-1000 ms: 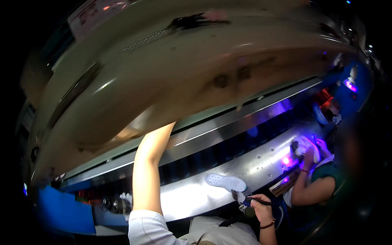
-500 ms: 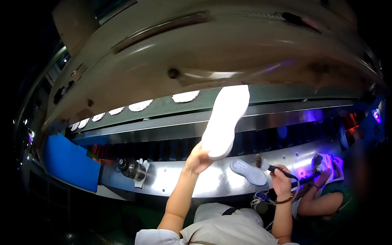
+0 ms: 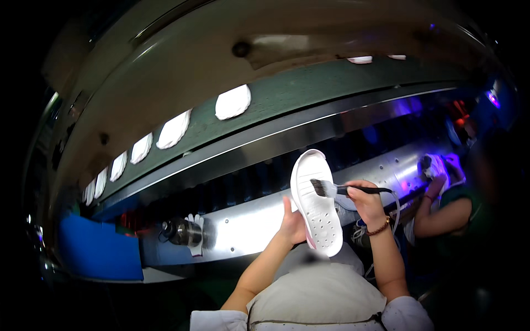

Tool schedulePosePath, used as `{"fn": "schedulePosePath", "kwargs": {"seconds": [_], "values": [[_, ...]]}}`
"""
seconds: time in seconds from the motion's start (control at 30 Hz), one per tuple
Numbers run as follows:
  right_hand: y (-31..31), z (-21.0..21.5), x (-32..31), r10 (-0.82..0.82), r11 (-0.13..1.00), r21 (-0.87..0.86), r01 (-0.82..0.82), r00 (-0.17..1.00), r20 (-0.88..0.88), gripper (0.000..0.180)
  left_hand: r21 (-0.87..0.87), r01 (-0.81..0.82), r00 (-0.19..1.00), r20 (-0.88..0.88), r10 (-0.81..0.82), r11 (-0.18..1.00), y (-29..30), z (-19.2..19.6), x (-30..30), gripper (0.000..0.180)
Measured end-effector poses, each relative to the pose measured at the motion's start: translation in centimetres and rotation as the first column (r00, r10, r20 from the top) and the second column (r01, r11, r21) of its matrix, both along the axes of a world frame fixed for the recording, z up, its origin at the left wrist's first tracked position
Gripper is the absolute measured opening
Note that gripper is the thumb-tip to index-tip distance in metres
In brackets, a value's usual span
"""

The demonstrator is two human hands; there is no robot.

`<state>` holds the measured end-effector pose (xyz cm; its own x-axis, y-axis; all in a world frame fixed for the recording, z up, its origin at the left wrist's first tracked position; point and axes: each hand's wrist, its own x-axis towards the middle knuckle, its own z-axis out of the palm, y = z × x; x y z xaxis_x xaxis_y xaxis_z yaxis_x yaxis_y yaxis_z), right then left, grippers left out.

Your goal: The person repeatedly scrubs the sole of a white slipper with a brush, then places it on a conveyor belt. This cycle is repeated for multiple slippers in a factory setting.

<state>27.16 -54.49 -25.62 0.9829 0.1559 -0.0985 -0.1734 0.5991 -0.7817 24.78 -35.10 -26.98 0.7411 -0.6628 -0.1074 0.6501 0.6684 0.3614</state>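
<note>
A white shoe sole (image 3: pixel 324 220) stands tilted in front of my body, its dimpled and ribbed inner face toward me. My left hand (image 3: pixel 293 225) is closed on its left edge, thumb up; the fingers behind are partly hidden. In my right hand (image 3: pixel 366 203) is a brush (image 3: pixel 327 188) with dark bristles, a black handle and a pale tube running from it. The bristles lie against the upper part of the sole's inner face. Behind my right hand, a second pale sole (image 3: pixel 346 203) shows only in part on the metal ledge.
A green conveyor belt (image 3: pixel 287 91) carries several white soles (image 3: pixel 174 129) under a beige hood (image 3: pixel 165 66). On the metal ledge (image 3: pixel 243 229) lie a dark bottle (image 3: pixel 185 231) and a white glove (image 3: pixel 196 247). A blue panel (image 3: pixel 94 248) stands left; a co-worker's arm (image 3: pixel 441 216) is at right.
My left hand has brought the sole from over the belt's edge down toward my body. My right hand has moved the brush up onto the sole. The view has tilted.
</note>
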Motion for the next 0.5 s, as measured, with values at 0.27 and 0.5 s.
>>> {"fn": "schedulePosePath", "kwargs": {"seconds": [0.27, 0.5], "values": [[4.3, 2.7, 2.7, -0.102, 0.928, -0.346, 0.137, 0.988, 0.117, 0.013, 0.171, -0.200, 0.975, -0.063, 0.213, 0.965, 0.2, 0.6, -0.8, 0.083], [9.2, 4.5, -0.8, 0.269, 0.561, -0.734, 0.384, 0.753, 0.600, 0.013, 0.315, -0.335, 0.928, -0.054, 0.369, 0.888, 2.8, 0.3, 0.1, 0.076]]}}
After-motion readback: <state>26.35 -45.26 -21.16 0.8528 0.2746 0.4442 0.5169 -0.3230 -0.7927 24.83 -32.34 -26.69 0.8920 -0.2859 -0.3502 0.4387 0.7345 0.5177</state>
